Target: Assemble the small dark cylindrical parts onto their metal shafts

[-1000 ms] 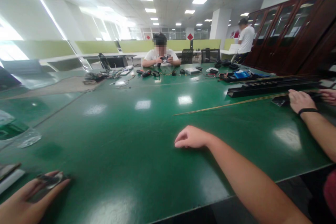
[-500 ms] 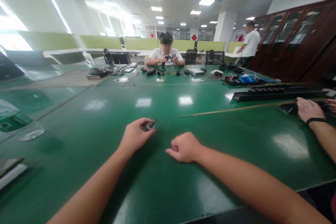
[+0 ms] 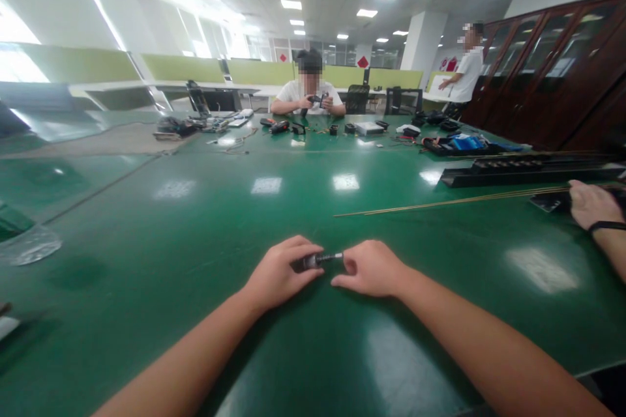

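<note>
My left hand (image 3: 286, 272) is closed around a small dark cylindrical part with a slim ribbed shaft (image 3: 323, 258). The shaft sticks out to the right between thumb and fingers, and its end is bright. Most of the part's body is hidden in my grip. My right hand (image 3: 372, 268) is just to the right, its fingers curled in and its thumb pointing left. The shaft's bright end reaches the curled fingers; whether they grip it or hold anything else is hidden. Both hands are low over the green tabletop (image 3: 274, 352).
Long thin brass-coloured rods (image 3: 440, 203) lie at the right, by a black channel-shaped rail (image 3: 489, 176). A co-worker's hand (image 3: 594, 203) rests there. A clear plastic bottle (image 3: 34, 244) lies at the left. Tools and electronics line the far side, before a seated person (image 3: 308, 94).
My left hand has moved right and nearer, turning the part so its shaft points at my right hand. My right hand has shifted slightly right; the two now meet at the shaft's end.
</note>
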A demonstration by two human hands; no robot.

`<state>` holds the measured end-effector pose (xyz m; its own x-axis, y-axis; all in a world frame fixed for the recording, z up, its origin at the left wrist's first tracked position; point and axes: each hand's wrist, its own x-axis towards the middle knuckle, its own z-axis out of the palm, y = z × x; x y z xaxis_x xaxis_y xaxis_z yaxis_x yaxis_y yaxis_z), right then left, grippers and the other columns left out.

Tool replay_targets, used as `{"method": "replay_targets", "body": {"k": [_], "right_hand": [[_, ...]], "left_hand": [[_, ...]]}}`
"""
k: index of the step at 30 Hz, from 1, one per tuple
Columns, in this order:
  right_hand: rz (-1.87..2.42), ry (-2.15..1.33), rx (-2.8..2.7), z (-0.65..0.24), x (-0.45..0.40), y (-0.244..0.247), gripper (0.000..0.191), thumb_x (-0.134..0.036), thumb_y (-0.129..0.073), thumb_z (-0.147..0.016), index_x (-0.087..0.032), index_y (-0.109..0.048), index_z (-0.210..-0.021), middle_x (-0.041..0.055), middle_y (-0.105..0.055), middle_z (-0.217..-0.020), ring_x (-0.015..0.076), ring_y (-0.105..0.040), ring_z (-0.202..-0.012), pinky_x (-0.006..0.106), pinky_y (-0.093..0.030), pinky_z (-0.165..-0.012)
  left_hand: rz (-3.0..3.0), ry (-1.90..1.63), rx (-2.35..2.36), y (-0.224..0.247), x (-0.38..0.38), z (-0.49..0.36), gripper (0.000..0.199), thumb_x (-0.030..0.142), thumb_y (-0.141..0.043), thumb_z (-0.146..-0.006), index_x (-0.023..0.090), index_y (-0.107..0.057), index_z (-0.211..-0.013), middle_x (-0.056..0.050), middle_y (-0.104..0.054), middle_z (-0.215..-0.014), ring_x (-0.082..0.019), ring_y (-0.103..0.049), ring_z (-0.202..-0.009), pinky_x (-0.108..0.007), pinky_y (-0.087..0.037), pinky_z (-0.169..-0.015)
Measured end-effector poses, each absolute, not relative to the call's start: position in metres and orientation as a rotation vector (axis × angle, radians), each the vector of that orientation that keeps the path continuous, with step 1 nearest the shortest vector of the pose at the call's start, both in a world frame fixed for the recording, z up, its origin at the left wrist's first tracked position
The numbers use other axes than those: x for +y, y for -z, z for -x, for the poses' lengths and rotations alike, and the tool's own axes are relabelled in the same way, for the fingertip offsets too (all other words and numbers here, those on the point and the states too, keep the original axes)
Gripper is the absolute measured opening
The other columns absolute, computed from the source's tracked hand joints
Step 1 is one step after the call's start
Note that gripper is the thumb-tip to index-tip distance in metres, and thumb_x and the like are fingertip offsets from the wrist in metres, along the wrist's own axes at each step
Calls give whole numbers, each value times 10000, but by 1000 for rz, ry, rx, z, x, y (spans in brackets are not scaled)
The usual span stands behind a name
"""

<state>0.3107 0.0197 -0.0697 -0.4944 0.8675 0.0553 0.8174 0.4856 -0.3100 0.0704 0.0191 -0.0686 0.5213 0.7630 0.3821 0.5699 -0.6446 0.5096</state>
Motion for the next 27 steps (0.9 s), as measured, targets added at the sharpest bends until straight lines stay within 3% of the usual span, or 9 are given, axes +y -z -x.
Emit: {"method": "replay_targets", "body": {"k": [6,13,27], "right_hand": [[1419,-503,-2388,-307,17,69,356,-564,-716,-760,-241,-694,-908,13,-718,-781,156,-616,-659,246,-324,-573],[1328,-340,-2408,-301,6,68,257,-355,-621,-856,-254,-650,-1090,32,-735,-905,197,-661,-772,278,-377,-661],[1111,-131,-2343,-291,3,76,182,-267,-591,-879,-213,-641,-1046,49,-712,-976,216,-640,-903,323,-412,-796]], "left_hand": [[-2434,-852,1108,73,17,-74,360,243,-726,-807,250,-633,-1154,-23,-681,-1043,-170,-642,-920,-294,-512,-845],[-2430,-861,1080,72,16,-74,194,244,-711,-815,221,-639,-995,-15,-666,-934,-156,-627,-845,-275,-485,-777],[-2371,-918,1054,74,17,-76,149,251,-713,-813,206,-664,-946,-20,-672,-897,-149,-623,-816,-263,-480,-761]]}}
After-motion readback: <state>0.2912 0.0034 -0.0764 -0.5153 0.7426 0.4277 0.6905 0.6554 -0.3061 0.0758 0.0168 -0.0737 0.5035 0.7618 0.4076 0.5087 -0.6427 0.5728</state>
